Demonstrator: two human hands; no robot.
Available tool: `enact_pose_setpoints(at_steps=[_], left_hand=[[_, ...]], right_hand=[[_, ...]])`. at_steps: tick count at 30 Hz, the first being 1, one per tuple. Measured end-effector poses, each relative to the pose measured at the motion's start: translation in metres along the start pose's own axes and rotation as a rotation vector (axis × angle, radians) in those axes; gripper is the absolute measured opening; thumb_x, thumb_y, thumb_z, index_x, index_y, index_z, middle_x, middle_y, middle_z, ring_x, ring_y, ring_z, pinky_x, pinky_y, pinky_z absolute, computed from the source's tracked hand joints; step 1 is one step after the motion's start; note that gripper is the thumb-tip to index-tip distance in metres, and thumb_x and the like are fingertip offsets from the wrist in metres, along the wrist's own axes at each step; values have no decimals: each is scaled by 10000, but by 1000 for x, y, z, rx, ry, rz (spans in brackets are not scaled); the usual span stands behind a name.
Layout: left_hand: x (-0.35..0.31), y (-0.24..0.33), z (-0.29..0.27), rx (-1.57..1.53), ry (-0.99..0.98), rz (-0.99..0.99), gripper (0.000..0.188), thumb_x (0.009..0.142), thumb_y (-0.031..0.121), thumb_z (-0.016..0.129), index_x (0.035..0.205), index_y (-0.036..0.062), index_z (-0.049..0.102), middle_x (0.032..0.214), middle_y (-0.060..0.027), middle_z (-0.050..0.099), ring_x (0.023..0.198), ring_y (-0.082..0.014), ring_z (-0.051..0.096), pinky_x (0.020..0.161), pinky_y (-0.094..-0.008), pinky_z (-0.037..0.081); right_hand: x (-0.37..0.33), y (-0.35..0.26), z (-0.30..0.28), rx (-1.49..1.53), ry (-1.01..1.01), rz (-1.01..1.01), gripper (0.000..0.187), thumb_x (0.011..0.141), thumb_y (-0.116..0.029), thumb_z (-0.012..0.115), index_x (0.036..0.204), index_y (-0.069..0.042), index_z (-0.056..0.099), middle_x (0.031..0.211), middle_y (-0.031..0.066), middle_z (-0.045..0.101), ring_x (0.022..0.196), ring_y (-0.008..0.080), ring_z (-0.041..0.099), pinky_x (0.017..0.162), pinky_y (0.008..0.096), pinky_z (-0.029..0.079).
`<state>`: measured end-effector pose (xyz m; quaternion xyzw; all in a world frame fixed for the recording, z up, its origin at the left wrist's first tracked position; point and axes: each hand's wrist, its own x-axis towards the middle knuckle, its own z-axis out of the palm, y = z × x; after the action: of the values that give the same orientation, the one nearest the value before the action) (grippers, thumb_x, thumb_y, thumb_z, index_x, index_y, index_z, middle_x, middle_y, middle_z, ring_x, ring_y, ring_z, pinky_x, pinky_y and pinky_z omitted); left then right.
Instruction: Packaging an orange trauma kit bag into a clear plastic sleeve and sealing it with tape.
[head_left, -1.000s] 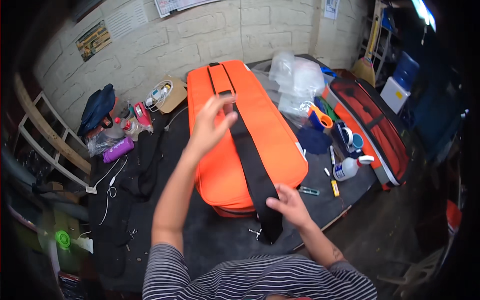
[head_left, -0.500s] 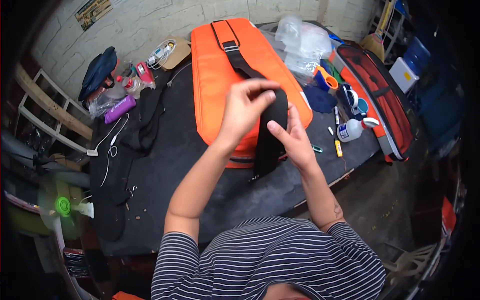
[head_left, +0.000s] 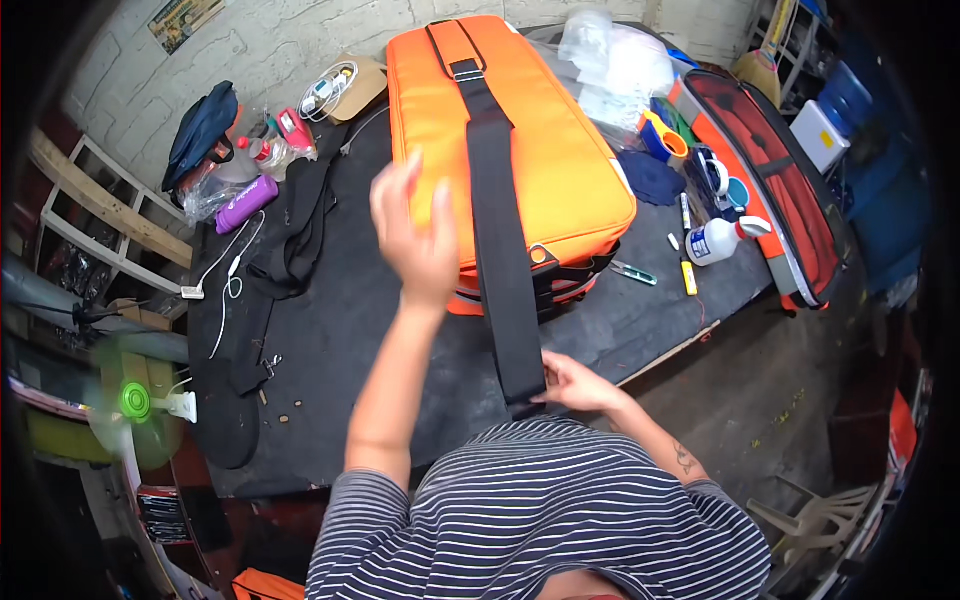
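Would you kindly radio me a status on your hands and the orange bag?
Left hand open, empty; right hand holding strap near its lower end. Bag on table. Nothing seen lying on strap; spray bottle off to the right.

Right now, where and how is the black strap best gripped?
Probably pinch the black strap by its near end, from the person's right: the flat band runs toward the person past the orange bag, so its long edges face sideways.

The orange bag is bright, the fisheye rim black, the fan blurred
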<state>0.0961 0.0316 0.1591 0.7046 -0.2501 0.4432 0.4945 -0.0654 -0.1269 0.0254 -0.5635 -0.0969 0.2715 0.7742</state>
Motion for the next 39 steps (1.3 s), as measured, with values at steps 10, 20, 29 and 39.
enact_pose_setpoints(at_steps=[10,20,29,39], left_hand=[[-125,43,-40,-583,-604,-907,278,846,114,649,1072,-27,568,914,-50,615,842,-74,546,729,-248,461],[36,-16,39,-130,-438,-405,281,914,221,520,923,-54,579,729,-181,583,647,-278,557,634,-386,446],[-60,42,2,479,-478,-58,345,741,301,722,986,66,661,1062,-97,529,1050,-313,446,909,-448,313],[-68,50,12,324,-410,-148,265,742,215,710,929,43,636,982,-75,554,1059,-273,447,917,-440,302]], right_hand=[[-3,12,18,-153,317,-99,312,972,-279,482,1013,14,583,870,29,616,849,111,563,796,274,460],[25,-143,3,-10,207,-312,296,853,-37,602,1103,24,456,849,139,658,670,206,662,535,283,541],[67,-161,-58,-58,493,-351,322,785,-30,683,1064,-4,524,811,120,676,532,80,580,460,196,476],[64,-161,-52,-135,411,-348,301,813,-18,651,1078,17,513,751,96,638,483,74,544,431,200,465]])
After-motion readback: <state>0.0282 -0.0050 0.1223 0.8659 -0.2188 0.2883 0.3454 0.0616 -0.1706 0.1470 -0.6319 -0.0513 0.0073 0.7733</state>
